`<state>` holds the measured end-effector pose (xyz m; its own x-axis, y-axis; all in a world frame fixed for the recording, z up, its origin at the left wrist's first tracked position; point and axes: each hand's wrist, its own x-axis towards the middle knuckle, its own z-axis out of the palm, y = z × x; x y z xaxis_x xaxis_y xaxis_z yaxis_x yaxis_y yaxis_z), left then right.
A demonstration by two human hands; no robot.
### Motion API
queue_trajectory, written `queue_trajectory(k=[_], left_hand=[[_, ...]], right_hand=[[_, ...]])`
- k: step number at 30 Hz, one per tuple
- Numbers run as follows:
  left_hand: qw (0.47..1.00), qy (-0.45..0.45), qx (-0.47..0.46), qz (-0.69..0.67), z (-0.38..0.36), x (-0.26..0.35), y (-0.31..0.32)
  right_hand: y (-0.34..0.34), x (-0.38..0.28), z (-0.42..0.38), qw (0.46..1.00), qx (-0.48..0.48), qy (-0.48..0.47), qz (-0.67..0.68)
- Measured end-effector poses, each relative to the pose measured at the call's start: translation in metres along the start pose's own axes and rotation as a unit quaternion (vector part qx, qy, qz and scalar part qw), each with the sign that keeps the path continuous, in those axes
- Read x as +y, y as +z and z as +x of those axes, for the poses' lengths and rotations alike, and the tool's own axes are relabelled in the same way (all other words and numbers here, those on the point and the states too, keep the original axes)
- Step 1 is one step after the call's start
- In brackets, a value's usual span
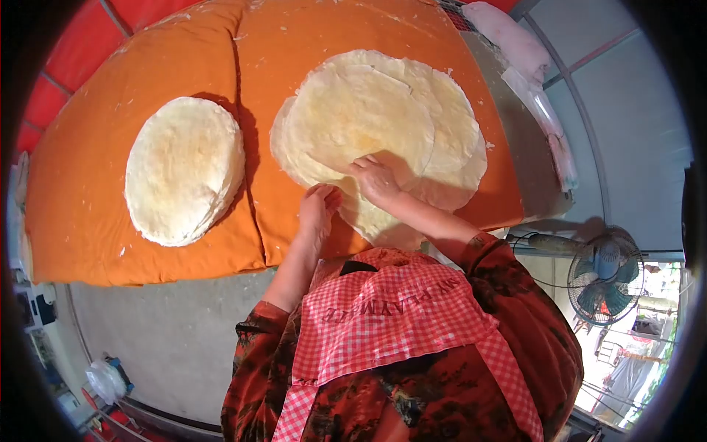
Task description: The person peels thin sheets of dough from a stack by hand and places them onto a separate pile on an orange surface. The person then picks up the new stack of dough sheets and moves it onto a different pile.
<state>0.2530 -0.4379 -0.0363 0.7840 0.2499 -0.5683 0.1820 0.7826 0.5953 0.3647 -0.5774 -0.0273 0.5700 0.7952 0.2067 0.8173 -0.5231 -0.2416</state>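
Several thin, pale round flatbreads [361,110] lie overlapped in a loose spread on an orange cloth [177,59]. My right hand [374,179] is over the near part of the spread, its fingers closed on the top flatbread. At the near left edge of the same spread, my left hand [318,208] has curled fingers pinching the rim of a flatbread; its fingertips are partly hidden. A neat, thick stack of round flatbreads [184,169] sits to the left, apart from both hands.
The orange cloth covers a padded table whose near edge is just before my checked apron [390,317]. A fan [605,276] stands at the right. Plastic wrapping [541,110] lies along the table's right side, and a clear plastic bag [107,381] is at lower left.
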Motion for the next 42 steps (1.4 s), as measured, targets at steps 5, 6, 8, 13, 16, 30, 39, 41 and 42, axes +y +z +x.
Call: queue_trajectory(k=[5,6,8,13,16,30,39,41,42], left_hand=[[0.999,0.019,-0.035,-0.028,0.015,-0.001,0.002],[0.999,0.018,-0.025,-0.036,0.013,0.003,0.004],[0.995,0.001,-0.064,-0.080,0.010,0.009,0.005],[0.998,0.021,-0.044,-0.047,-0.004,0.019,0.017],[0.984,0.150,0.046,0.085,0.019,0.011,-0.001],[0.933,0.243,0.106,0.243,0.041,0.033,0.000],[0.994,0.036,-0.066,0.074,0.032,-0.013,0.047],[0.993,0.010,-0.100,0.063,0.041,-0.025,0.059],[0.993,0.002,-0.101,0.057,0.040,-0.026,0.069]], right_hand=[[0.016,-0.014,0.002,0.997,0.011,0.001,0.081],[0.015,-0.019,0.002,0.995,0.015,0.009,0.101],[0.010,-0.029,-0.004,0.992,0.061,0.034,0.108],[-0.020,-0.003,0.031,0.958,-0.137,0.225,0.116],[-0.131,0.025,0.105,0.951,-0.117,0.280,0.063],[-0.050,0.046,0.059,0.992,-0.071,0.087,-0.062],[-0.187,0.177,0.171,0.965,0.017,0.229,0.129],[-0.267,0.164,0.170,0.992,0.093,0.046,-0.077],[-0.283,0.157,0.161,0.983,0.140,0.031,-0.116]])
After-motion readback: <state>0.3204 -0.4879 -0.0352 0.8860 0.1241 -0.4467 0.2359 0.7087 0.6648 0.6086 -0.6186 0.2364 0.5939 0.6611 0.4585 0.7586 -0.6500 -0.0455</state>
